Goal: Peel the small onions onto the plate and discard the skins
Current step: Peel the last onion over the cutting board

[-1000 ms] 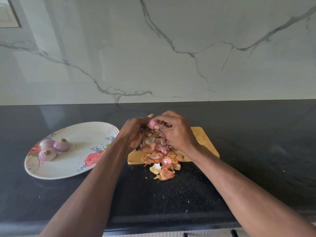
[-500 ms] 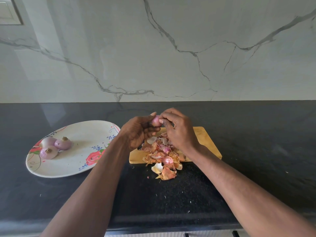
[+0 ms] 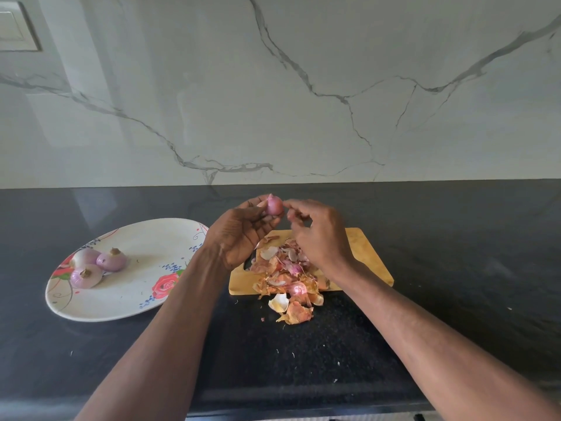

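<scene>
At the bottom of the frame, two bare forearms rising toward the centre over a black stone counter (image 3: 455, 238) flecked with skin crumbs. Just above, a heap of onion skins (image 3: 287, 282) spilling off the near edge of a wooden cutting board (image 3: 361, 253); possibly one pink bulb buried in it, hard to confirm. Left of centre, a floral plate (image 3: 145, 268) carrying three peeled onions (image 3: 97, 265), clustered and touching. Above the board, the left hand (image 3: 239, 235) gripping a small onion (image 3: 274, 205) at its fingertips, pointed end up. Beside it, the right hand (image 3: 318, 235), fingers curled, thumb and forefinger drawn together right at the bulb; whether pinching a shred of skin, cannot tell. Peeling step seemingly near its end: surface mostly glossy and bare. Next, probably stripping any last skin, then carrying the bulb left onto the plate. Far side of the bulb hidden. Upper left, a wall switch plate (image 3: 15, 28), cut off by the edge.
</scene>
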